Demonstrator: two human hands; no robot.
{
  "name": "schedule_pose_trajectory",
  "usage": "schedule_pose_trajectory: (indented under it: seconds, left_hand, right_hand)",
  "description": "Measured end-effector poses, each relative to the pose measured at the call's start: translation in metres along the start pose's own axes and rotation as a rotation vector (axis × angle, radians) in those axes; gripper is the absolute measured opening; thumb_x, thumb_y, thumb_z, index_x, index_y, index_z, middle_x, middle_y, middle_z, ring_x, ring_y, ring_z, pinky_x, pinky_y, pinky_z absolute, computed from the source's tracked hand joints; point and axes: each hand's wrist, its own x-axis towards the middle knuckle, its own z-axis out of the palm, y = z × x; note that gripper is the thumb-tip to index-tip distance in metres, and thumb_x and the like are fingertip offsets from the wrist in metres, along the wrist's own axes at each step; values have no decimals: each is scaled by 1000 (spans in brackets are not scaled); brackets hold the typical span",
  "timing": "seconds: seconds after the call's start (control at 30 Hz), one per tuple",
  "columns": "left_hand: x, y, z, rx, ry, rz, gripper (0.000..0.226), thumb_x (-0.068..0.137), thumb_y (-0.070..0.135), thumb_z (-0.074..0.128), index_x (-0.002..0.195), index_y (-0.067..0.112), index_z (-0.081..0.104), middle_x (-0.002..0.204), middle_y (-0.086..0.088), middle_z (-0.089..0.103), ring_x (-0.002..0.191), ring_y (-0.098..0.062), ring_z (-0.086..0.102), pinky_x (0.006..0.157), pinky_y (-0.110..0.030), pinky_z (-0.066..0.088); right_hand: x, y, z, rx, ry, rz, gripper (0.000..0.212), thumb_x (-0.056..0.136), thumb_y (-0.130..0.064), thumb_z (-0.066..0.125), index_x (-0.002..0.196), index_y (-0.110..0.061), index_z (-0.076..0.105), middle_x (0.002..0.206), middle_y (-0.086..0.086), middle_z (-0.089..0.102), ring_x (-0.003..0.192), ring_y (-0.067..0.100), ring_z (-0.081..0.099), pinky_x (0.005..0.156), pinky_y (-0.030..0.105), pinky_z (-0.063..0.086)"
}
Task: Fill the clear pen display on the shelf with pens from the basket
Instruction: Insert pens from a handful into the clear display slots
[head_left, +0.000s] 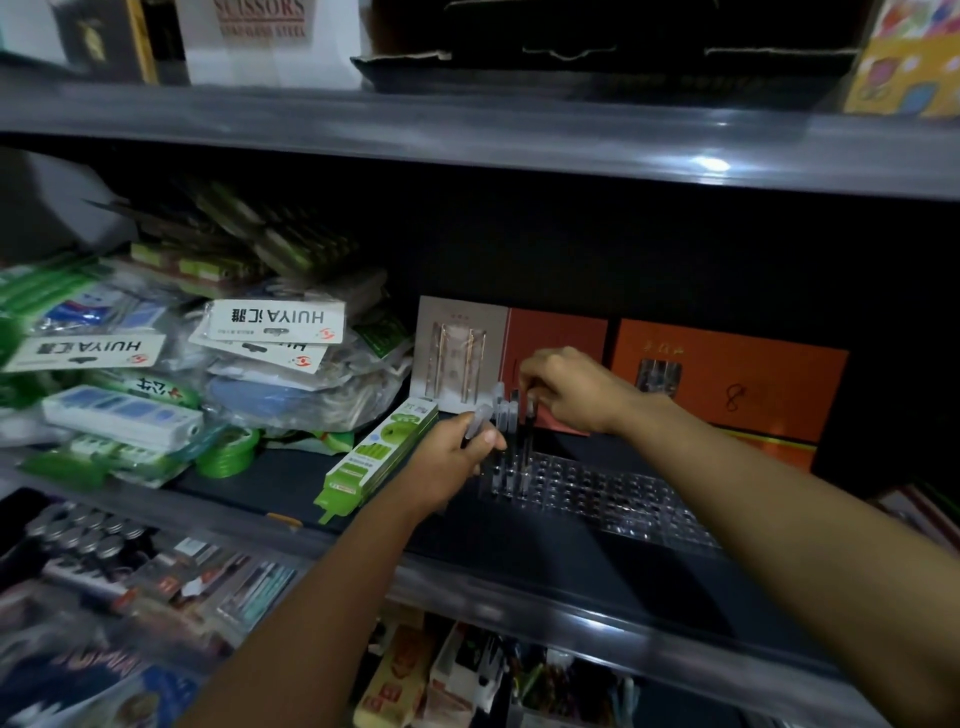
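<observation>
While the left hand grips a pen and the right hand pinches another, clear pen display directly beneath both: pens judged light, stiff, smooth; hold near cap, lower upright.

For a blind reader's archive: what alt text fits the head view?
Two hands load pens into a clear pen display on a dark shelf: the right hand lowers one pen, the left hand holds more. Packaged stationery lies left.

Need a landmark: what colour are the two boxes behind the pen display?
Orange, seen in the head view: boxes standing against the shelf's back wall, behind the display.
</observation>
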Motion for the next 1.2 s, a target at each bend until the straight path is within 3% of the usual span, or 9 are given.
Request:
schedule_pose_trajectory:
  seconds: [0.27, 0.37, 0.47, 0.57, 0.73, 0.8, 0.97, 1.07, 1.2]
  left_hand:
    - [0, -5, -2, -49, -22, 1, 20, 99, 14, 43, 95, 6, 61, 65, 2, 48, 54, 3, 48, 57, -7, 40]
    - [0, -3, -1, -59, -21, 12, 20, 99, 13, 42, 96, 4, 59, 64, 0, 46, 52, 2, 46, 56, -7, 40]
    - [0, -2, 1, -49, -27, 4, 19, 100, 14, 43, 96, 5, 59, 65, 1, 46, 54, -3, 47, 57, -10, 41]
    - [0, 5, 6, -62, -33, -8, 17, 99, 16, 43, 94, 9, 58, 65, 2, 46, 56, -7, 46, 58, -14, 41]
    - [-4, 25, 15, -146, -43, 2, 12, 99, 12, 45, 99, 14, 57, 69, 6, 50, 59, -6, 45, 59, -14, 43]
    - [-5, 30, 18, -161, -60, 13, 12, 99, 13, 45, 101, 17, 57, 72, 3, 50, 63, -7, 46, 63, -22, 44]
    - [-6, 34, 25, -182, -77, 28, 15, 99, 10, 44, 100, 22, 52, 73, 3, 48, 67, -8, 49, 67, -21, 49]
    - [-6, 28, 24, -125, -110, 4, 13, 99, 10, 43, 106, 16, 52, 83, 0, 55, 78, -11, 57, 85, -33, 49]
    - [-4, 25, 21, -25, -85, -4, 16, 98, 11, 45, 112, 11, 53, 104, -3, 61, 100, -14, 59, 94, -29, 43]
  right_hand:
    - [0, 0, 4, 7, -54, 17, 13, 88, -2, 56, 90, -12, 63, 90, 0, 59, 80, 16, 55, 66, 29, 43]
    - [-2, 0, -2, 12, 23, -5, 15, 89, -10, 61, 103, -14, 63, 98, -2, 56, 88, 15, 54, 75, 32, 49]
    - [-8, -8, -16, 140, 118, -69, 25, 87, -17, 67, 111, -14, 64, 104, -3, 59, 92, 11, 55, 78, 21, 44]
    - [-16, -23, -30, 234, 112, -152, 23, 85, -15, 71, 108, -12, 68, 94, -8, 58, 87, 6, 57, 74, 9, 42]
    - [-28, -33, -40, 204, 74, -195, 10, 83, -12, 71, 92, -8, 70, 82, -14, 55, 75, -4, 52, 67, 6, 39]
    - [-32, -34, -43, 204, 78, -177, 6, 84, -11, 70, 89, -9, 69, 79, -16, 53, 73, -5, 51, 66, 6, 39]
    - [-42, -31, -47, 240, 76, -123, 4, 84, -14, 69, 84, -11, 66, 79, -5, 62, 68, 4, 54, 63, 16, 44]
    - [-48, -23, -51, 336, 114, -33, 4, 80, -12, 69, 80, -11, 66, 80, 4, 68, 70, 17, 62, 65, 32, 50]
    - [-55, -12, -56, 462, 194, 54, 7, 75, -1, 67, 79, -4, 61, 81, 15, 68, 65, 19, 58, 62, 36, 50]
